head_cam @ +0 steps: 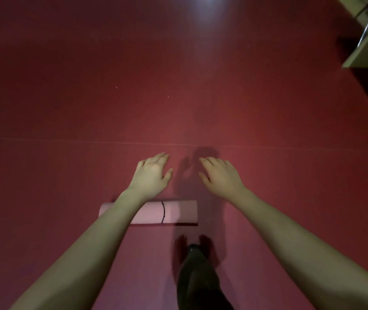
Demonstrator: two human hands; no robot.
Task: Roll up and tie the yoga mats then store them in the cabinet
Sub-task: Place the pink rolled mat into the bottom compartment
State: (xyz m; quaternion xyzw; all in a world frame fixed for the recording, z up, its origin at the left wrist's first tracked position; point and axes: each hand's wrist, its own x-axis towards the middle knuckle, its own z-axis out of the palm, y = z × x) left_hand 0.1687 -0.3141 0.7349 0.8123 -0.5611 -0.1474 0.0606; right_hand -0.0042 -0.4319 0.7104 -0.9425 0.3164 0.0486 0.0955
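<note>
- Pink rolled mat [174,212]: smooth cylinder on the red floor [66,86], bound by a thin black tie [163,211].
- Left hand [153,173] and right hand [221,174]: beyond the mat, fingers relaxed, holding nothing.

We see a floor [111,86] in flat dark red, no pattern, just one thin paler seam line across it and a whitish glare patch at its far edge. Rolled yoga mat [178,212] is pale pink, plain, with a thin black tie [163,211] around it near the middle. Trouser leg [198,278] at the floor's near edge is dark, brownish-black. Cabinet [366,48] at the far right corner is light beige-tan wood tone with a metallic grey strip. Both forearms are bare, no sleeves.
</note>
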